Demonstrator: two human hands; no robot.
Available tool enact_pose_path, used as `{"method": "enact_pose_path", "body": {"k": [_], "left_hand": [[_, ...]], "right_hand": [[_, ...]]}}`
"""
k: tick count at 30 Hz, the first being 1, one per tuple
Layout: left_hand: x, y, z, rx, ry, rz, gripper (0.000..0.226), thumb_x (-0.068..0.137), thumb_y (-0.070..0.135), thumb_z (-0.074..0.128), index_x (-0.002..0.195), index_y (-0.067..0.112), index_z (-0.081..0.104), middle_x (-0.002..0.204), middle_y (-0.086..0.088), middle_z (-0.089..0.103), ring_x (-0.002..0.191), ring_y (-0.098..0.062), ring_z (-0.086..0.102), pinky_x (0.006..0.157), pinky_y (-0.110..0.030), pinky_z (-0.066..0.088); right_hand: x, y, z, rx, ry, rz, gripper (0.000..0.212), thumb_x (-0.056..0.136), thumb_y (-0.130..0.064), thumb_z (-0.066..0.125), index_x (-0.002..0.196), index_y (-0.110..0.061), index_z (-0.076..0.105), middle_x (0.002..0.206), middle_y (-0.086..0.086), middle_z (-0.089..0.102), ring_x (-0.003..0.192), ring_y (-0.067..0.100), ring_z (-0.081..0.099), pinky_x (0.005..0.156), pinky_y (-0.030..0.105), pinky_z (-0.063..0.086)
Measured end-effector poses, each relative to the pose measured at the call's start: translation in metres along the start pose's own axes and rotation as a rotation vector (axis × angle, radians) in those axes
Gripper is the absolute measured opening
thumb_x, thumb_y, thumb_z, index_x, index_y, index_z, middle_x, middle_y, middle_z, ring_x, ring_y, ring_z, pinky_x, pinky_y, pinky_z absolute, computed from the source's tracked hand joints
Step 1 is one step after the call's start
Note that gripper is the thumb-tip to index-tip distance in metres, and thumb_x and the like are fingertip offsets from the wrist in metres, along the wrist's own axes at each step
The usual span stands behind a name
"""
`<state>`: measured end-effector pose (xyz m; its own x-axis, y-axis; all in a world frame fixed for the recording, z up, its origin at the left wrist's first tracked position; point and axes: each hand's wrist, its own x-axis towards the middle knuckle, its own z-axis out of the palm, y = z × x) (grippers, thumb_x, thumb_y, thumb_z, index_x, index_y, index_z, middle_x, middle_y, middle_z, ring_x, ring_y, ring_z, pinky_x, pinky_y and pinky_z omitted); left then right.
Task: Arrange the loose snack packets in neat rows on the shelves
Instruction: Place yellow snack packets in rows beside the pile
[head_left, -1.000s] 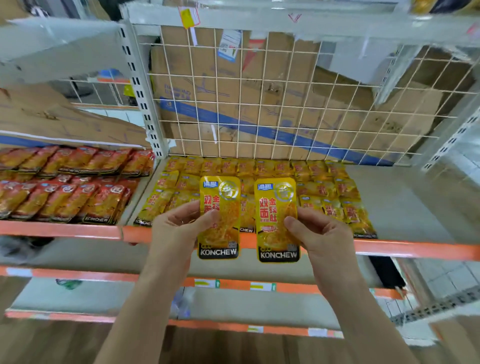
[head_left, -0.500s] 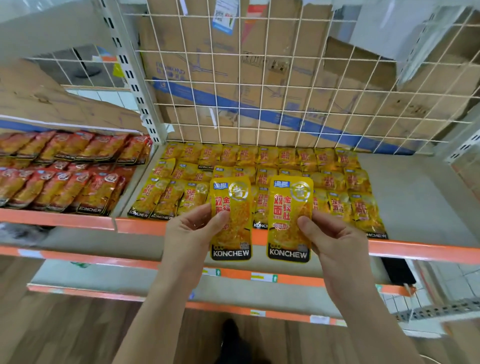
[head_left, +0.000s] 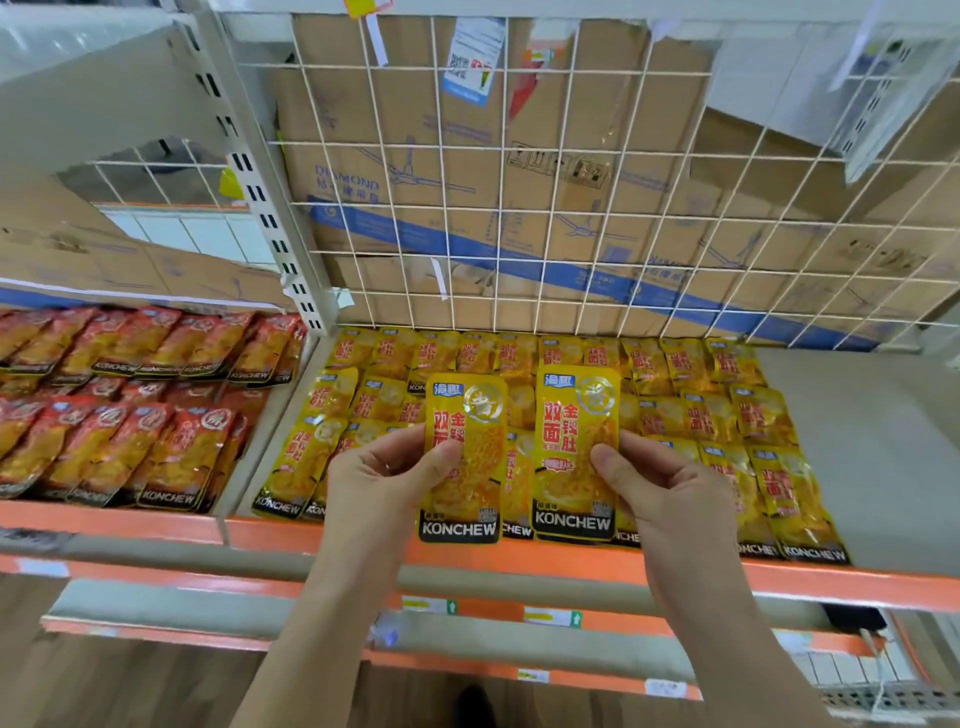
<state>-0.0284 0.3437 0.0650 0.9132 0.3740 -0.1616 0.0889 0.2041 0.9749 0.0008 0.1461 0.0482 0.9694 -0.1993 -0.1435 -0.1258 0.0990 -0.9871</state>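
Note:
My left hand pinches a yellow KONCHEW snack packet by its left edge. My right hand grips a second yellow packet by its right edge. Both packets stand upright side by side, hovering over the front row of yellow packets laid in rows on the grey shelf. Their lower ends reach the shelf's orange front lip. The right part of that shelf has no packets on it.
Red KONCHEW packets fill the neighbouring shelf on the left, past a white slotted upright. A white wire grid backs the shelf, with cardboard boxes behind it. Lower shelves with orange edges and a wooden floor lie below.
Both hands have carried the two yellow packets forward and down, from in front of the orange lip to over the front rows. The view has moved closer to the shelf.

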Motion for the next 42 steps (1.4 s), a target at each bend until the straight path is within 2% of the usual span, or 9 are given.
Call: {"method": "enact_pose_path", "body": {"k": [8,11,13,17,20,23,26,33,42], "left_hand": [[0.018,0.000,0.019,0.033,-0.009,-0.012,0.027,0.076,0.004,0.077,0.073,0.031,0.082,0.080,-0.002,0.077,0.077,-0.013,0.070,0.082,-0.034,0.053],[0.025,-0.003,0.037,0.033,-0.002,-0.043,0.018,0.066,0.014,0.081,0.073,0.031,0.082,0.081,-0.002,0.078,0.079,-0.014,0.072,0.081,-0.032,0.052],[0.028,-0.003,0.052,0.038,-0.022,-0.042,0.024,0.072,0.008,0.079,0.073,0.032,0.082,0.082,-0.002,0.078,0.078,-0.012,0.072,0.079,-0.030,0.052],[0.036,-0.009,0.085,0.087,-0.010,-0.022,0.029,0.077,0.006,0.077,0.073,0.034,0.081,0.081,0.000,0.078,0.076,-0.010,0.072,0.078,-0.030,0.054],[0.042,-0.014,0.105,0.115,0.029,-0.017,0.032,0.080,0.005,0.077,0.072,0.035,0.081,0.079,0.001,0.077,0.075,-0.010,0.072,0.077,-0.030,0.058],[0.054,-0.017,0.121,0.115,0.096,-0.038,0.021,0.079,0.007,0.079,0.072,0.026,0.080,0.077,0.001,0.077,0.071,-0.008,0.072,0.071,-0.022,0.058],[0.071,-0.021,0.128,0.098,0.176,-0.060,0.016,0.077,0.007,0.081,0.079,0.022,0.074,0.072,0.004,0.076,0.066,-0.006,0.071,0.065,-0.019,0.057],[0.108,-0.029,0.097,0.039,0.310,-0.027,0.017,0.076,0.007,0.081,0.086,0.016,0.070,0.064,0.011,0.072,0.060,-0.001,0.068,0.056,-0.013,0.053],[0.152,-0.031,0.009,0.207,0.329,-0.037,0.015,0.075,0.019,0.085,0.085,0.022,0.074,0.071,0.011,0.075,0.069,-0.006,0.070,0.070,-0.025,0.056]], "right_hand": [[0.022,0.003,0.000,0.020,0.045,0.015,0.023,0.078,-0.007,0.079,0.087,-0.027,0.071,0.083,-0.007,0.077,0.086,0.012,0.072,0.091,0.035,0.055],[0.032,0.000,-0.013,0.016,0.043,-0.004,0.023,0.080,-0.008,0.078,0.085,-0.029,0.071,0.080,-0.012,0.076,0.082,0.006,0.072,0.084,0.027,0.056],[0.038,-0.002,-0.022,0.020,0.049,-0.008,0.021,0.080,-0.008,0.077,0.088,-0.027,0.073,0.080,-0.012,0.076,0.081,0.005,0.072,0.080,0.022,0.056],[0.064,-0.001,-0.040,0.041,0.098,0.004,0.018,0.081,-0.011,0.077,0.083,-0.029,0.077,0.088,-0.007,0.078,0.093,0.015,0.073,0.087,0.033,0.053],[0.087,-0.004,-0.048,0.062,0.114,0.018,0.018,0.082,-0.013,0.077,0.081,-0.031,0.073,0.086,-0.012,0.077,0.092,0.011,0.072,0.090,0.031,0.053],[0.106,-0.005,-0.050,0.077,0.052,0.042,0.021,0.083,-0.013,0.076,0.084,-0.033,0.070,0.082,-0.019,0.075,0.084,-0.001,0.070,0.085,0.024,0.053],[0.121,0.000,-0.046,0.069,-0.025,0.046,0.025,0.083,-0.008,0.074,0.082,-0.031,0.068,0.074,-0.024,0.073,0.075,-0.008,0.068,0.071,0.009,0.050],[0.139,0.016,-0.010,-0.010,-0.115,0.028,0.022,0.084,-0.008,0.075,0.085,-0.029,0.069,0.072,-0.022,0.072,0.074,-0.008,0.068,0.066,0.005,0.048],[0.144,0.031,0.086,-0.151,-0.186,0.014,0.023,0.082,-0.015,0.079,0.078,-0.035,0.067,0.076,-0.015,0.073,0.064,-0.006,0.066,0.064,0.011,0.050]]}}
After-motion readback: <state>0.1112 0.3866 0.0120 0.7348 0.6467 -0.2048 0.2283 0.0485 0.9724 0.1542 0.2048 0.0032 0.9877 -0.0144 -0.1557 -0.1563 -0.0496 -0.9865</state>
